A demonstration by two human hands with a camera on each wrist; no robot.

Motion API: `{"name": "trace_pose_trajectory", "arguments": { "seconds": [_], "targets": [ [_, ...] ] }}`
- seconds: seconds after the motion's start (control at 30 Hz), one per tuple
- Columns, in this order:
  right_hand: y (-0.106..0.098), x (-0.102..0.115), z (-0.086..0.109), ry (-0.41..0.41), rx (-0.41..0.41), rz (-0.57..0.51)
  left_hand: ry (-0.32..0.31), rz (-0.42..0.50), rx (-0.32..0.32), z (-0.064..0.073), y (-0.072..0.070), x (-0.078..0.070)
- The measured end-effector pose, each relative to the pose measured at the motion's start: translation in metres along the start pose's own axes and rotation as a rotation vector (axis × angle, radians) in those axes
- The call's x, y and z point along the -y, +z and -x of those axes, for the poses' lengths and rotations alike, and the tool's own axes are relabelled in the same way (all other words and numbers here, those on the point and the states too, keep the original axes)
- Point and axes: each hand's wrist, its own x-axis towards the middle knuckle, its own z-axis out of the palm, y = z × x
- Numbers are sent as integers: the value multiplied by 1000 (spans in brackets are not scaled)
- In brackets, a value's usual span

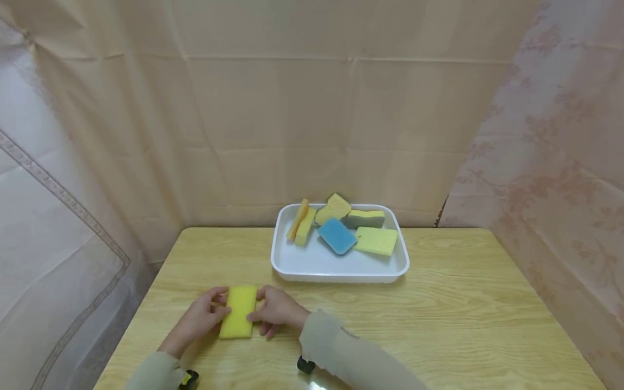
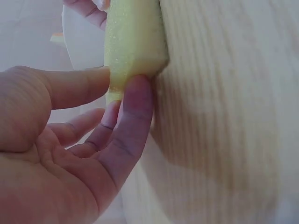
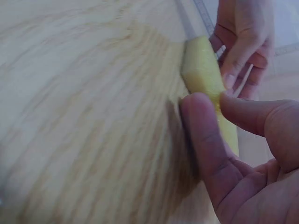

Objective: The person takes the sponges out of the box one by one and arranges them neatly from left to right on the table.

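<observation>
A yellow sponge (image 1: pixel 239 312) is held between both hands, low over the front left of the wooden table. My left hand (image 1: pixel 200 319) pinches its left edge with the thumb on top. On the opposite long edge, my right hand (image 1: pixel 279 310) pinches it between thumb and fingers. The left wrist view has the sponge (image 2: pixel 133 42) edge-on, a thumb and index finger closing on its corner. In the right wrist view, thumb and index finger grip the sponge (image 3: pixel 202 70) from the near side, and the left hand (image 3: pixel 245 42) shows beyond it.
Behind the hands stands a white tray (image 1: pixel 312 266) holding several sponges, among them a blue one (image 1: pixel 337 236) and a pale yellow one (image 1: pixel 376 241). The wooden table (image 1: pixel 463 314) extends to the right. Beige cloth (image 1: pixel 312 108) hangs along its back edge, with patterned cloth (image 1: pixel 560 162) at right.
</observation>
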Motion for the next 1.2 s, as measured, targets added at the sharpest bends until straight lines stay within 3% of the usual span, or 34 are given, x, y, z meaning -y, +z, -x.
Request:
{"name": "trace_pose_trajectory", "arguments": {
  "seconds": [0.4, 0.63, 0.9, 1.2],
  "targets": [
    [12, 5, 4, 18, -49, 99, -12, -12, 20, 3, -4, -3],
    [11, 1, 1, 25, -44, 14, 13, -56, -20, 6, -3, -2],
    [8, -1, 2, 29, -41, 7, 49, -200, -56, 4, 0, -4],
    [-8, 1, 11, -43, -54, 116, 187, -420, -88, 1, 3, -31]
  ]
}}
